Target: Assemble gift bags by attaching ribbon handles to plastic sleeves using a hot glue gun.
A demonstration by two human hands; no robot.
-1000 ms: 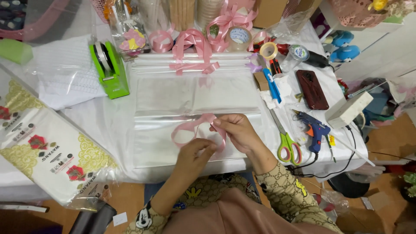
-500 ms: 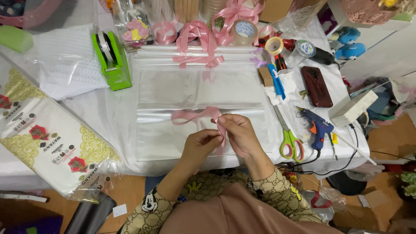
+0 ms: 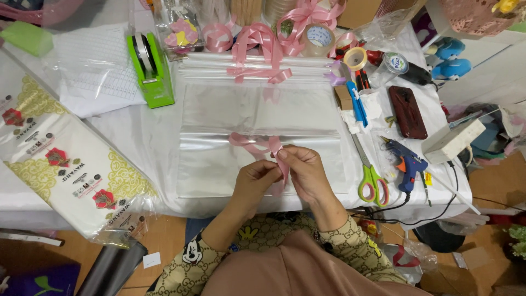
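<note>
Over table (image 3: 148, 137), hands (image 3: 282, 175) pinching ribbon (image 3: 257, 145)

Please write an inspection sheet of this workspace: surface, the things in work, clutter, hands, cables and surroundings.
Surface: table under a white cover.
Things in work: pink ribbon being folded over clear plastic sheets.
Clutter: green tape dispenser, finished pink bows, tape rolls, green-handled scissors, blue glue gun, dark phone, printed packs.
Hands: left hand and right hand both pinch the ribbon.
Cables: black cable hangs off the table edge below the glue gun.
Surroundings: wooden floor, pink basket at upper right.
</note>
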